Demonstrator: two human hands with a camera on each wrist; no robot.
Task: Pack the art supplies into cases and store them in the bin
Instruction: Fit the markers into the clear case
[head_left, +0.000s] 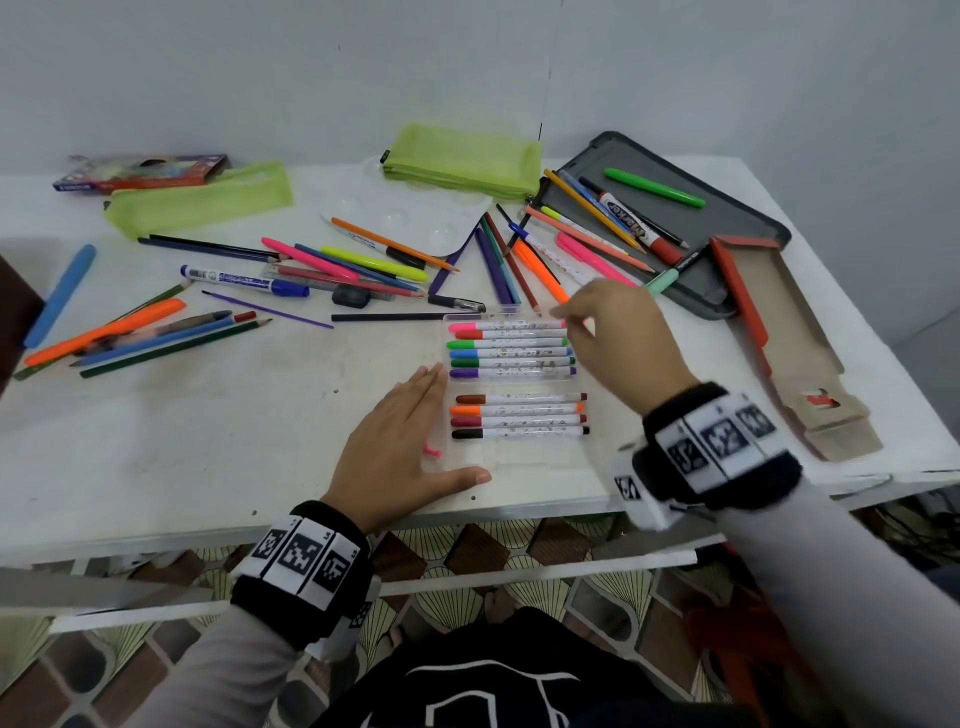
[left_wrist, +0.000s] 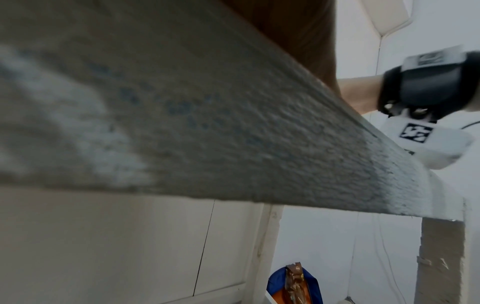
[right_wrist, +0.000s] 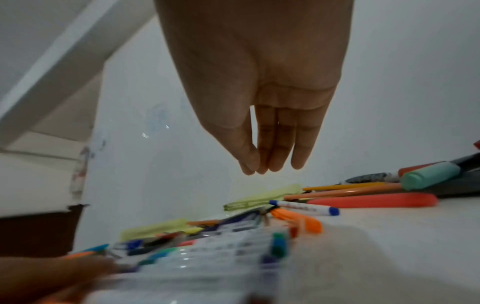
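Only "Marker" reads, on a red-capped pen (head_left: 640, 228). My left hand (head_left: 402, 436) lies flat beside the clear case (head_left: 519, 457); right hand (head_left: 618, 332) hovers relaxed, empty, over markers (head_left: 511, 358) lying left-right.

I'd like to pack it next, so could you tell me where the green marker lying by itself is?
In the head view the green marker lies at the table's far right, inside the open grey case, beyond the pencils piled on that case's left edge.
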